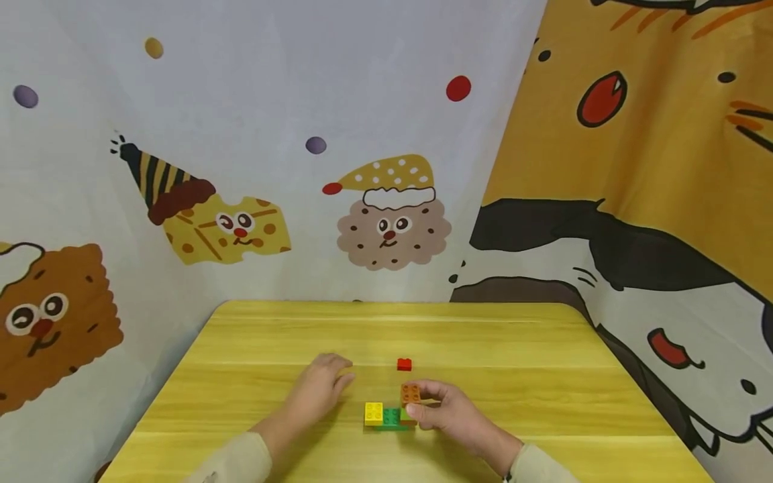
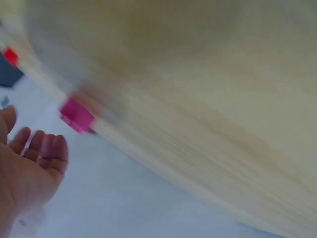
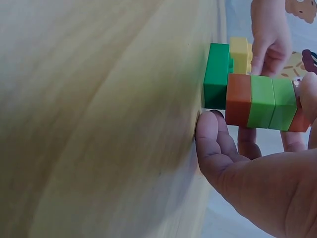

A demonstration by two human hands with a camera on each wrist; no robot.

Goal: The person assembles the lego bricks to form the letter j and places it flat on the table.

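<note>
My right hand (image 1: 449, 412) pinches the top of an upright stack of toy building bricks, at its orange-brown top brick (image 1: 410, 393). Below that, in the right wrist view, come two light green bricks (image 3: 272, 102) and another orange-brown brick (image 3: 238, 100). The stack stands at the right end of a long dark green brick (image 1: 391, 417); a yellow brick (image 1: 374, 413) sits at its left end. Lower fingers (image 3: 207, 130) of the right hand hang near the table beside the base. My left hand (image 1: 320, 386) holds nothing, its fingers loosely bent, left of the bricks.
A small red brick (image 1: 404, 364) lies on the wooden table (image 1: 513, 349), beyond the stack. The blurred left wrist view shows a magenta brick (image 2: 77, 115) near the table edge. A cartoon-printed cloth (image 1: 386, 80) hangs behind the table.
</note>
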